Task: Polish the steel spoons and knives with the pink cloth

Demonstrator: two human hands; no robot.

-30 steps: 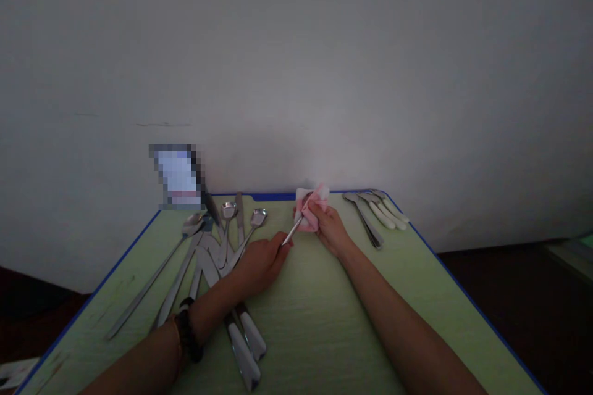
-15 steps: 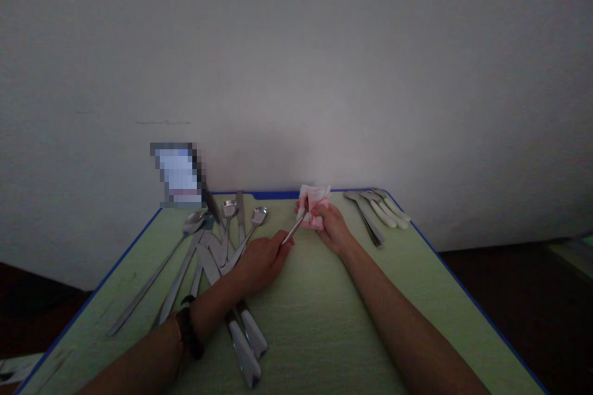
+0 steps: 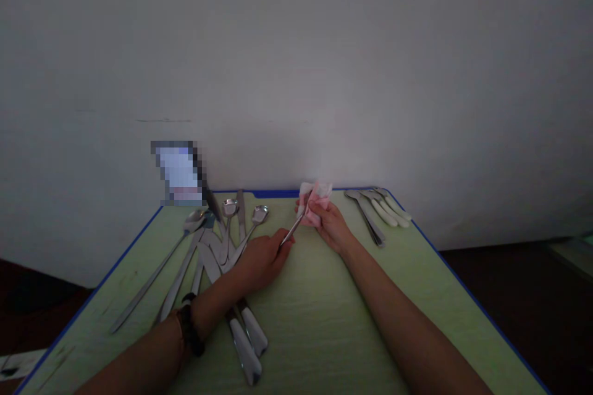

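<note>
My left hand [image 3: 264,259] is closed round the handle of a slim metal piece of cutlery [image 3: 293,229], which slants up and away to the right. Its far end lies within a pink and white cloth [image 3: 320,192], so its kind is hard to tell. My right hand [image 3: 332,227] pinches that cloth about the far end, thumb on top. Beneath and beside my left forearm lie table knives with white-ended handles [image 3: 245,352], square-bowled spoons [image 3: 260,215] and a long-handled spoon [image 3: 194,220].
At the table's [image 3: 319,321] back right lie metal spoons [image 3: 365,219] and several white-handled pieces of cutlery [image 3: 384,213]. A blurred-out screen [image 3: 180,173] stands at the back left. Behind the table's blue edge rises a plain wall [image 3: 296,62].
The cloth has shifted and opened out slightly around the cutlery's far end, showing more of it. Both hands keep their grip in nearly the same place.
</note>
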